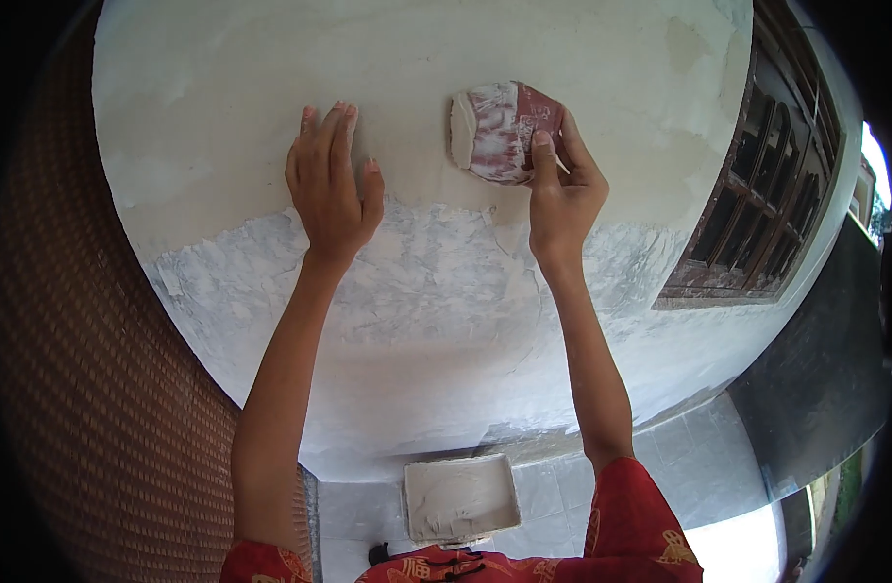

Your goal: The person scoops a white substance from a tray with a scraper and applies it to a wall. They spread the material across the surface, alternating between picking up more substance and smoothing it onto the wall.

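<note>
Against the plastered wall (417, 58), my left hand (331, 189) lies with its fingers stretched out and thumb apart, holding nothing. To its right, my right hand (564, 199) grips a maroon putty scraper (499, 131), thumb on the near face and fingers mostly hidden behind. White putty is smeared over the scraper's left half, with a thick bead along its left edge, which is at the wall. Both hands are near the ragged border between the cream upper coat and the patchy grey-white surface (426, 257) below.
A rectangular tray (460, 500) of pale putty rests on the grey tiled floor (553, 496) below me. At right, a dark wooden window frame (727, 272) is set in the wall. Brown woven-looking surface (106, 340) borders the left side. A dark panel (815, 360) stands at lower right.
</note>
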The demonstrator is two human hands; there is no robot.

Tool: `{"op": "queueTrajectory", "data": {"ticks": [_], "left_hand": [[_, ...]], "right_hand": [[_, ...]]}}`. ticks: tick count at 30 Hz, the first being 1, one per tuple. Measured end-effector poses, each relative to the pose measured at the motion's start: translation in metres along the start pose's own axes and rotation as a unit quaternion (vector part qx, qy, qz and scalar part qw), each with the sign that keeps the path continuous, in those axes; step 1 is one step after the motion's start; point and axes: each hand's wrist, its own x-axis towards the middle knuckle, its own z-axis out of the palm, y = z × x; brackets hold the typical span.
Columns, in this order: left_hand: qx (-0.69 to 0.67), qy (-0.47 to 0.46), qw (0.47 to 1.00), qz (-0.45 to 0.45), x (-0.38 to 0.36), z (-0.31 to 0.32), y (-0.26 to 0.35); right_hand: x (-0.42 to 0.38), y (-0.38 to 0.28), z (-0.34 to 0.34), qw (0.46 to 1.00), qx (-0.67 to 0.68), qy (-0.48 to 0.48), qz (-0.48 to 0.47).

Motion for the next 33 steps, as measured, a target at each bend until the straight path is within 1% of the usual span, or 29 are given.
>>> {"op": "queueTrajectory", "data": {"ticks": [2, 4, 5, 6, 8, 10, 11, 12, 14, 16, 17, 18, 20, 22, 23, 24, 26, 28, 29, 30, 33], "left_hand": [[-0.003, 0.016, 1.0, 0.01, 0.002, 0.001, -0.004], [-0.002, 0.01, 1.0, 0.005, 0.001, 0.001, -0.002], [-0.002, 0.005, 1.0, -0.002, 0.0, 0.001, -0.002], [0.004, 0.009, 1.0, -0.002, 0.001, 0.001, -0.004], [-0.004, 0.006, 1.0, 0.0, -0.001, 0.002, -0.002], [-0.003, 0.007, 1.0, 0.003, 0.001, 0.0, -0.004], [0.0, 0.013, 1.0, 0.006, 0.001, 0.0, -0.003], [-0.004, 0.011, 1.0, 0.007, 0.001, 0.002, 0.0], [0.005, 0.014, 1.0, 0.004, 0.0, 0.001, -0.004], [0.007, 0.01, 1.0, 0.003, 0.0, 0.001, -0.002], [0.002, 0.006, 1.0, 0.0, 0.0, 0.002, -0.002], [0.006, 0.007, 1.0, -0.001, 0.0, 0.001, -0.004], [0.006, 0.007, 1.0, 0.004, -0.001, 0.002, -0.002], [-0.001, 0.009, 1.0, 0.007, 0.0, 0.001, -0.004], [0.002, 0.014, 1.0, 0.009, 0.001, 0.001, -0.003], [0.0, 0.013, 1.0, 0.01, 0.0, 0.002, -0.002], [0.002, 0.012, 1.0, 0.013, 0.001, 0.0, -0.003], [0.008, 0.009, 1.0, 0.009, -0.001, 0.001, -0.001], [0.006, 0.004, 1.0, 0.003, -0.001, 0.001, -0.001], [0.01, 0.006, 1.0, 0.003, 0.0, 0.001, -0.004], [0.0, 0.002, 1.0, 0.005, -0.001, 0.002, -0.001]], "right_hand": [[-0.001, 0.006, 0.001, 0.994, -0.092, -0.007, -0.053], [0.007, 0.007, -0.012, 0.996, -0.067, 0.057, -0.026], [0.011, 0.006, -0.018, 0.996, -0.017, 0.08, -0.04], [0.012, 0.0, -0.023, 0.995, 0.036, 0.089, -0.012], [0.013, -0.006, -0.024, 0.996, 0.05, 0.072, -0.004], [0.005, -0.011, -0.009, 1.0, -0.009, 0.017, 0.007], [0.0, -0.008, 0.0, 1.0, -0.012, -0.003, -0.007], [-0.003, -0.003, 0.005, 0.997, -0.054, -0.022, -0.05], [0.001, 0.001, -0.002, 0.997, -0.075, 0.011, -0.016], [0.013, 0.005, -0.02, 0.996, -0.02, 0.085, -0.012], [0.015, 0.002, -0.027, 0.995, -0.001, 0.091, -0.028], [0.017, -0.001, -0.032, 0.996, 0.013, 0.092, -0.016], [0.015, -0.001, -0.028, 0.998, -0.006, 0.057, -0.035], [0.004, -0.008, -0.007, 1.0, -0.007, 0.01, -0.021], [-0.001, -0.008, -0.001, 0.998, -0.047, -0.012, -0.03], [-0.003, 0.0, 0.002, 0.996, -0.067, -0.013, -0.051], [0.001, 0.003, -0.007, 0.994, -0.094, 0.029, -0.037], [0.009, 0.002, -0.022, 0.995, -0.02, 0.085, -0.037], [0.013, -0.002, -0.027, 0.995, -0.006, 0.095, -0.032], [0.014, -0.005, -0.028, 0.995, 0.014, 0.088, -0.039], [0.002, -0.009, -0.007, 0.998, -0.028, 0.032, -0.041]]}}
